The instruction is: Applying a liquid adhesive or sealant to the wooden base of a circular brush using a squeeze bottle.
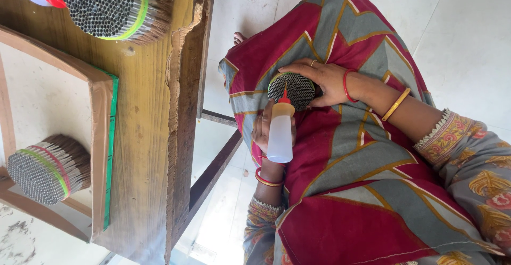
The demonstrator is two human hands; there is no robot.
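While seated | left hand [264,129] grips squeeze bottle [280,134] | right hand [323,81] clasps tube bundle [291,90]

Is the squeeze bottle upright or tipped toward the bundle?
Tipped: the left hand holds the bottle with its red nozzle aimed at the bundle's open tube ends, steadied by the right hand.

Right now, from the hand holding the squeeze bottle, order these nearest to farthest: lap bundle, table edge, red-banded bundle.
1. Lap bundle, right beside the hand.
2. Table edge, farther left.
3. Red-banded bundle, far left.
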